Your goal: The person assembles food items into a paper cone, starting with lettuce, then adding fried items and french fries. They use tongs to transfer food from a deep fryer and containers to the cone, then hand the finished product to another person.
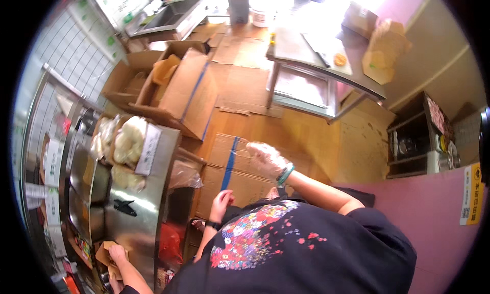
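My right hand [268, 160] is held out over the floor in a clear plastic glove, with a teal band at the wrist. Its fingers are curled together; a thin pale loop shows beside them, and I cannot tell whether they grip it. Closer to my body, my left hand [220, 204] is bare, with a dark band on the wrist. Its fingers are loosely curled, with nothing visible in them. Below both hands lies flattened cardboard [212, 176] with a blue stripe. At the lower left, another person's hands [118, 254] hold a brown paper box [104, 254].
To my left, a steel counter [145, 222] carries bagged pale food [131, 141] and a small black object [125, 207]. Large cardboard boxes [189, 90] stand beyond it. Ahead right, a worktable [296, 44] holds a knife [322, 58]. A shelf [408, 136] stands at right.
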The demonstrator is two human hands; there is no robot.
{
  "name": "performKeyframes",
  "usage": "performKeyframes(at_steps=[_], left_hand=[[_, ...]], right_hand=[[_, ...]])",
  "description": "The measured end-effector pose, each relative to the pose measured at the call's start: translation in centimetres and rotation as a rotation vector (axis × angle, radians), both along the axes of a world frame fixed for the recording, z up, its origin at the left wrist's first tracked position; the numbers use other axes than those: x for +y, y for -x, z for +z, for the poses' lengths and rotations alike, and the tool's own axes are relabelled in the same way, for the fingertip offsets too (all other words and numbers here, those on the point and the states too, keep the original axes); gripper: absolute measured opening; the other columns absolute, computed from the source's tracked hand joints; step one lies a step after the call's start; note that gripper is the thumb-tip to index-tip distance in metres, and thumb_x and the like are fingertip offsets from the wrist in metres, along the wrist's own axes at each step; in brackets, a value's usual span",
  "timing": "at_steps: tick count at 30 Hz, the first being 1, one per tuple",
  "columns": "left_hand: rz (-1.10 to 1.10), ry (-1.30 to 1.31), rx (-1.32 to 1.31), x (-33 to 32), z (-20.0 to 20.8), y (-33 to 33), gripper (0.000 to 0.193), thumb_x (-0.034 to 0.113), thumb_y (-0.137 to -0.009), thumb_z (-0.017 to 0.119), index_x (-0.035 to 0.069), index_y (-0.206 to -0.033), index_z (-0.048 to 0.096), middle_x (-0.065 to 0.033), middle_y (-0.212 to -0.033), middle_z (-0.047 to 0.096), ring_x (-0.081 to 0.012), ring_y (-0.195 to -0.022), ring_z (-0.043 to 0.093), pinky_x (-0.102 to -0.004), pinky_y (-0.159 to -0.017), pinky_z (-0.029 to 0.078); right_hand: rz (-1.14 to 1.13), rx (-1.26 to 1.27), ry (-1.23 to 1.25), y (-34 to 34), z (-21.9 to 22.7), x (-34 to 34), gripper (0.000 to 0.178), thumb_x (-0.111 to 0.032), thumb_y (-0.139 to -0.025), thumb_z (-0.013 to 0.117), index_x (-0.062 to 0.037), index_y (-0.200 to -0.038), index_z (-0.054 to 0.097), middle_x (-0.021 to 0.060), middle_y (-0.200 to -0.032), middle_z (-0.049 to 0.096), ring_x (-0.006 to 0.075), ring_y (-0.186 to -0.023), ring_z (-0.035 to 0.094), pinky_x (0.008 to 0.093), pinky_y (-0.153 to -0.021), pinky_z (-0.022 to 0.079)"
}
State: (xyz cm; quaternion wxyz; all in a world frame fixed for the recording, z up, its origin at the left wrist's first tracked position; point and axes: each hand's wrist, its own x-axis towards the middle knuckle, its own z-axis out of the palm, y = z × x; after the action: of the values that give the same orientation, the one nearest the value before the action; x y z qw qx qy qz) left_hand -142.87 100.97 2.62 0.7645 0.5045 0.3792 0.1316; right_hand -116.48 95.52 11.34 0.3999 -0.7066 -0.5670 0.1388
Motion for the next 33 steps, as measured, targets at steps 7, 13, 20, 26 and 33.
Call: performKeyframes(at_steps=[7,13,20,26,33], left_hand=[[-0.670,-0.278,-0.217,-1.8,8.0,-27.8,0.026,0.015,-0.082,0.057,0.004,-0.104,0.052,-0.0030,-0.088,0.056,-0.0098,-0.078,0.053,-0.0232,-0.070,0.045],[-1.173,-0.444,-0.417,-7.6,10.8,-44.5,0.024,0.011,-0.079,0.059,0.001,-0.099,0.051,-0.0069,-0.084,0.056,-0.0126,-0.077,0.054,-0.0262,-0.068,0.045],[-1.541,-0.421,-0.673,-13.0,9.5,-58.9,0.018,0.007,-0.079,0.055,0.003,-0.096,0.052,-0.0155,-0.086,0.059,-0.0259,-0.079,0.059,-0.0334,-0.072,0.046],[-1.788,-0.397,-0.742,-17.1,10.6,-65.7,0.012,0.007,-0.076,0.055,0.003,-0.088,0.052,-0.0174,-0.077,0.058,-0.0326,-0.075,0.057,-0.0359,-0.065,0.045],[-1.924,-0.411,-0.679,-21.7,9.1,-72.7,0.015,0.011,-0.079,0.053,0.003,-0.092,0.053,-0.0127,-0.074,0.058,-0.0239,-0.075,0.058,-0.0334,-0.068,0.046]], right_hand=[[-0.395,0.837,-0.316,-14.7,-0.3,-11.2,0.051,-0.007,-0.080,0.053,-0.0040,-0.127,0.035,0.0034,-0.097,0.046,0.0083,-0.079,0.044,0.0210,-0.071,0.040],[-0.738,0.731,-0.544,-22.4,0.8,-14.7,0.056,-0.011,-0.082,0.053,0.0024,-0.130,0.026,0.0109,-0.131,0.034,0.0162,-0.113,0.039,0.0285,-0.095,0.031],[-1.151,0.980,-0.556,-32.0,1.7,-20.3,0.061,-0.042,-0.083,0.051,-0.0064,-0.129,0.033,0.0082,-0.118,0.046,0.0153,-0.099,0.049,0.0277,-0.081,0.039],[-1.455,1.343,-0.842,-36.3,-0.7,-24.4,0.064,-0.058,-0.084,0.031,-0.0091,-0.124,0.040,0.0105,-0.116,0.050,0.0216,-0.096,0.052,0.0324,-0.079,0.041],[-1.616,1.276,-1.113,-42.4,-3.2,-31.5,0.051,-0.049,-0.088,0.032,-0.0089,-0.115,0.048,0.0048,-0.102,0.058,0.0178,-0.087,0.053,0.0308,-0.071,0.040]])
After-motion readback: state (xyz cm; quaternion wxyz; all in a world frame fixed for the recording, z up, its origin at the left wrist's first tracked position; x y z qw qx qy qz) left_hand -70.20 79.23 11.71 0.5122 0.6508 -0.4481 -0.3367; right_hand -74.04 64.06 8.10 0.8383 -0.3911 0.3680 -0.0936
